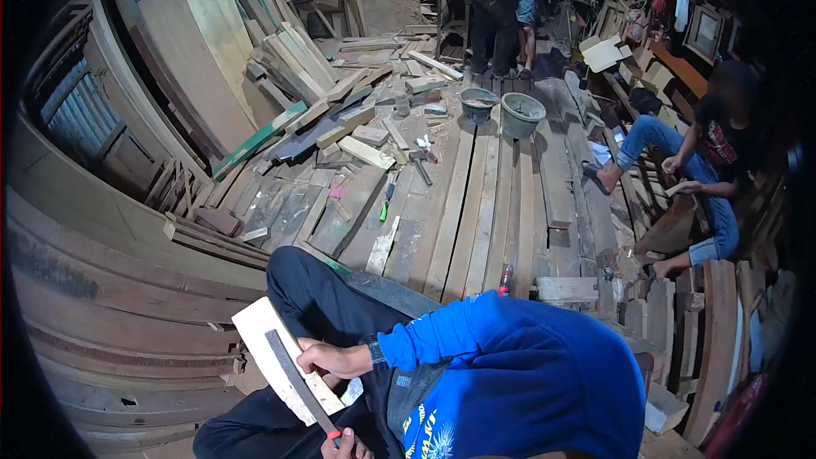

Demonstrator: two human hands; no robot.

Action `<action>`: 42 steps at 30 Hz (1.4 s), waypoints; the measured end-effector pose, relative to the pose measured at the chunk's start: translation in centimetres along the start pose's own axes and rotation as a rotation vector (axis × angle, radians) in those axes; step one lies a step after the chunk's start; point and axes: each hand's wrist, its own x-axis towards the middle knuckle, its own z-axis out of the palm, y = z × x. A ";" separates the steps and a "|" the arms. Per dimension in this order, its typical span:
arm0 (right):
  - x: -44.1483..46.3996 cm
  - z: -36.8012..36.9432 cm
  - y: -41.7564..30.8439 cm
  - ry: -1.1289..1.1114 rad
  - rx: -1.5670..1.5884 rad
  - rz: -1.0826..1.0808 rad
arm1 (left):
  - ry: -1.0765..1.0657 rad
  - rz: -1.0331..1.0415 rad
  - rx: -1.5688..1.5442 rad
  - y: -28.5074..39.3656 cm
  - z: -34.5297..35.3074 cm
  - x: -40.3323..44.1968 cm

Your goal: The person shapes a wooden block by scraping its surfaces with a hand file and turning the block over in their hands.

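A pale wooden block [263, 323] lies tilted across my dark-trousered legs. My right hand [336, 360] is closed around its near edge, with the fingertips right beside a flat metal file [293, 378]. The file lies lengthwise along the face of the block. Low in the view, my left hand [347, 445] grips the file's red-and-black handle; part of this hand is cut off by the frame edge. A small white piece [353, 391] shows just below my right wrist, and what it is I cannot make out.
Long planks [459, 204] make up the floor ahead. Scrap wood [365, 149], a green-handled tool [388, 202] and two buckets [522, 114] stand or lie there. Boards lean at the left. A seated person [714, 144] holds a small piece at right; two people stand behind.
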 end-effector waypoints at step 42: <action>-0.4 0.2 1.1 0.054 0.056 0.119 | -0.151 -0.184 -0.146 -0.1 -1.6 0.9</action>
